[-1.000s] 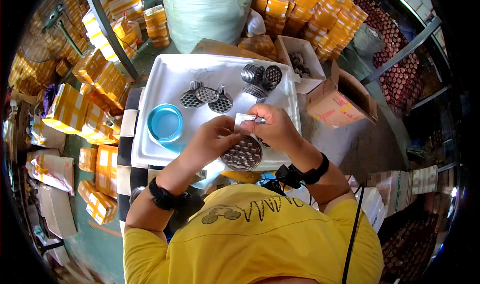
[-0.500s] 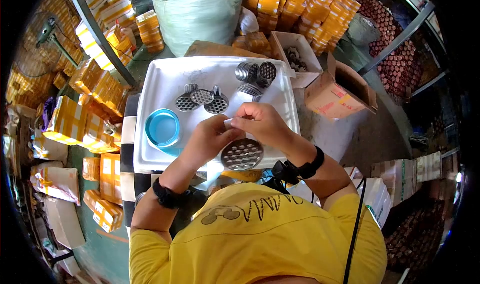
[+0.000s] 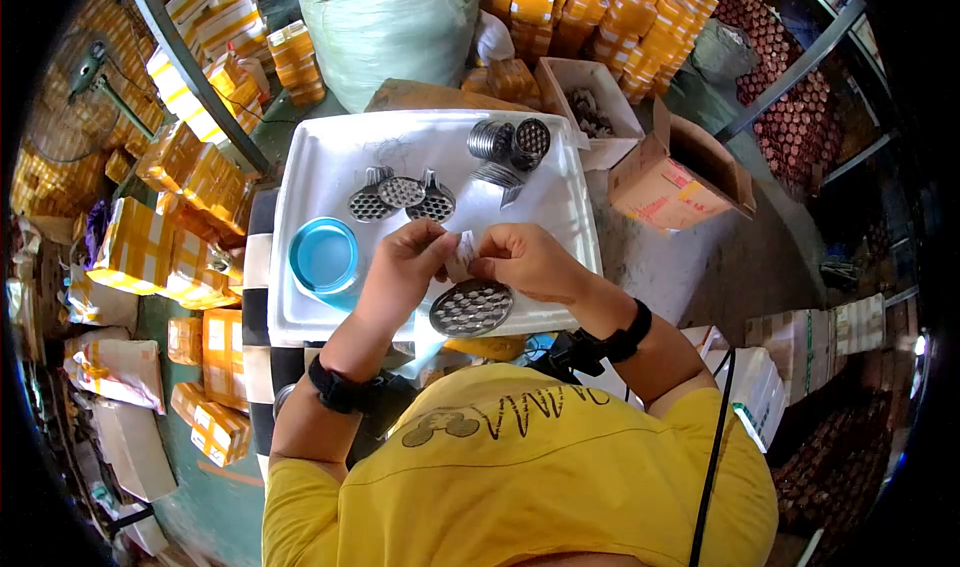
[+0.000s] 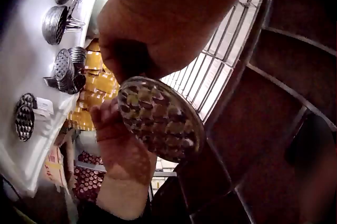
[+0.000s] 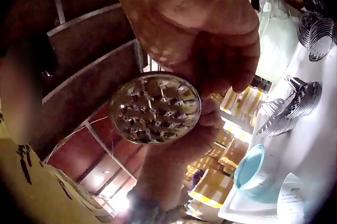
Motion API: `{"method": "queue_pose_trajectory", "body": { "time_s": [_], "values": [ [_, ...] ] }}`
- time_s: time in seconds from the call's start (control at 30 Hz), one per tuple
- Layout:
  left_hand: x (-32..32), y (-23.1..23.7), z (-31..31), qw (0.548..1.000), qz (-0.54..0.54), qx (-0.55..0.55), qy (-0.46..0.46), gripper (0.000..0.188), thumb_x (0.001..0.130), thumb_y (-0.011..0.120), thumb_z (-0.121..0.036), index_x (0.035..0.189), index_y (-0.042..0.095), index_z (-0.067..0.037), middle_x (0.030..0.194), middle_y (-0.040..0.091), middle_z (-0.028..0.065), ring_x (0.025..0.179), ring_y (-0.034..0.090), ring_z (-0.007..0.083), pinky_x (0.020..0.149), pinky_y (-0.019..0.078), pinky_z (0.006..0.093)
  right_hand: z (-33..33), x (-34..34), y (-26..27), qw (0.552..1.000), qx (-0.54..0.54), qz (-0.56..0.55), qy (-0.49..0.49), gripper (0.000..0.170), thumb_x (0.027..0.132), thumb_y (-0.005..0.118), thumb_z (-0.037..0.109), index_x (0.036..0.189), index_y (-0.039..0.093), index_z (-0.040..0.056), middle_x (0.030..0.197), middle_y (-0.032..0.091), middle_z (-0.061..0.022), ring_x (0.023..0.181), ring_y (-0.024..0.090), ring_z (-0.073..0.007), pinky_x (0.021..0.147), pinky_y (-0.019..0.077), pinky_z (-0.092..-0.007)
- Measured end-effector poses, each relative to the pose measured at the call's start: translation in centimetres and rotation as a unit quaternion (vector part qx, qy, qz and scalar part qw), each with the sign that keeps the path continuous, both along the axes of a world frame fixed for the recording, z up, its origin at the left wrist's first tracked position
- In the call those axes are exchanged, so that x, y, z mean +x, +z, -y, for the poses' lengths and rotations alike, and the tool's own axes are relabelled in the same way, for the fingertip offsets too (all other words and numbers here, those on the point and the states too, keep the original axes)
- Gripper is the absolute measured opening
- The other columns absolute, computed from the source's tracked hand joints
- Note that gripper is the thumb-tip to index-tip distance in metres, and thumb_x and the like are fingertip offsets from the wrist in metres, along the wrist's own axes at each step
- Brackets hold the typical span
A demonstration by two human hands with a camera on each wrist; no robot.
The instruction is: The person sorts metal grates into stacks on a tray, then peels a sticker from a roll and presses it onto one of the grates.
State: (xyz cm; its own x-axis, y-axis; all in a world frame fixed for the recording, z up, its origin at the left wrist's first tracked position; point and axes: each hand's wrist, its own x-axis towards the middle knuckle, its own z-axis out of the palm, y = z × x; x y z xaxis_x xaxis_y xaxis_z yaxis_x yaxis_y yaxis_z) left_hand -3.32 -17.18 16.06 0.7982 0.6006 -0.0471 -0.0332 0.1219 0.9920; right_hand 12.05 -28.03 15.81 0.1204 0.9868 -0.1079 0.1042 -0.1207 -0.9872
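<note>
Over the front of the white tray [image 3: 320, 182], both hands are close together around a small white slip [image 3: 463, 251]. My left hand [image 3: 403, 264] pinches it from the left, and my right hand [image 3: 530, 260] has thumb and fingertips at its lower right edge. Just beneath the fingers hangs a round perforated metal piece [image 3: 471, 309], tilted with its holed face up. In the left wrist view this perforated metal piece [image 4: 160, 118] overlaps both hands. Its upper end is hidden by the hands, and I cannot tell which hand bears it.
Similar round metal pieces [image 3: 402, 193] lie mid-tray, with a stack of them [image 3: 490, 139] at the back right. A blue round tub [image 3: 294, 257] stands at the left. Right of the tray are an open cardboard box [image 3: 660, 199] and a white bin [image 3: 622, 115]. Taped parcels [image 3: 226, 352] surround the table.
The white slip, wrapped or folded in the fingers before, now stands upright between the hands. The hands have drawn slightly apart, and the round metal piece has shifted a little left.
</note>
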Motion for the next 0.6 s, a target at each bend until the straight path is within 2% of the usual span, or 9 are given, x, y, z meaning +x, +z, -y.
{"method": "queue_pose_trajectory", "body": {
  "time_s": [0.1, 0.2, 0.33, 0.43, 0.53, 0.6],
  "values": [
    [-0.1, -0.1, -0.1, 1.000, -0.019, -0.013, -0.010, 0.015, 0.085, 0.057, -0.014, 0.078, 0.056, -0.001, 0.067, 0.056, 0.0018, 0.058, 0.050, 0.0062, 0.053, 0.0408, 0.0207, 0.1, 0.2, -0.2, 0.993, -0.023, -0.119, -0.007, 0.012, 0.078, 0.062, 0.008, 0.082, 0.058, -0.0029, 0.076, 0.062, -0.0047, 0.071, 0.054, -0.0085, 0.063, 0.0453, -0.0235],
    [0.1, -0.5, 0.2, 0.999, -0.039, 0.013, -0.018, 0.014, 0.084, 0.059, -0.012, 0.079, 0.056, 0.001, 0.069, 0.058, 0.0027, 0.060, 0.051, 0.0069, 0.055, 0.0422, 0.0215, 0.2, 0.0, -0.4, 0.999, 0.010, -0.037, 0.002, 0.012, 0.079, 0.061, 0.008, 0.084, 0.059, -0.0029, 0.077, 0.062, -0.0054, 0.071, 0.055, -0.0086, 0.063, 0.0455, -0.0229],
    [0.6, -0.1, 1.1, 0.999, -0.020, 0.023, -0.028, 0.015, 0.080, 0.063, -0.010, 0.077, 0.055, 0.002, 0.071, 0.059, 0.0038, 0.064, 0.051, 0.0063, 0.056, 0.0432, 0.0231, 0.2, 0.3, -1.0, 0.997, 0.034, -0.011, -0.073, 0.012, 0.079, 0.060, 0.006, 0.087, 0.059, -0.0025, 0.080, 0.063, -0.0066, 0.073, 0.056, -0.0094, 0.066, 0.0468, -0.0245],
    [0.4, -0.3, 0.6, 0.984, -0.118, 0.118, -0.059, 0.017, 0.079, 0.064, -0.011, 0.073, 0.054, 0.002, 0.068, 0.059, 0.0036, 0.062, 0.048, 0.0059, 0.055, 0.0413, 0.0225, 0.5, 0.6, -0.9, 0.999, 0.007, 0.024, -0.035, 0.008, 0.082, 0.058, 0.005, 0.088, 0.057, -0.0006, 0.082, 0.060, -0.0024, 0.075, 0.054, -0.0075, 0.067, 0.0454, -0.0213],
    [0.9, -0.6, 1.1, 0.979, -0.115, 0.151, -0.070, 0.019, 0.077, 0.065, -0.012, 0.072, 0.054, 0.002, 0.065, 0.058, 0.0049, 0.059, 0.047, 0.0069, 0.053, 0.0401, 0.0233, 0.4, 0.6, -0.8, 0.999, 0.031, 0.005, -0.044, 0.007, 0.082, 0.058, 0.004, 0.087, 0.057, -0.0002, 0.080, 0.060, -0.0028, 0.074, 0.055, -0.0080, 0.067, 0.0454, -0.0215],
    [1.5, -0.5, 1.2, 0.968, -0.129, 0.210, -0.054, 0.019, 0.077, 0.066, -0.012, 0.072, 0.054, 0.002, 0.064, 0.058, 0.0061, 0.058, 0.047, 0.0079, 0.053, 0.0402, 0.0244, 0.5, 0.9, 0.2, 0.998, 0.025, 0.044, -0.044, 0.007, 0.081, 0.059, 0.004, 0.087, 0.057, -0.0005, 0.078, 0.060, -0.0030, 0.073, 0.055, -0.0085, 0.067, 0.0455, -0.0219]
  ]
}}
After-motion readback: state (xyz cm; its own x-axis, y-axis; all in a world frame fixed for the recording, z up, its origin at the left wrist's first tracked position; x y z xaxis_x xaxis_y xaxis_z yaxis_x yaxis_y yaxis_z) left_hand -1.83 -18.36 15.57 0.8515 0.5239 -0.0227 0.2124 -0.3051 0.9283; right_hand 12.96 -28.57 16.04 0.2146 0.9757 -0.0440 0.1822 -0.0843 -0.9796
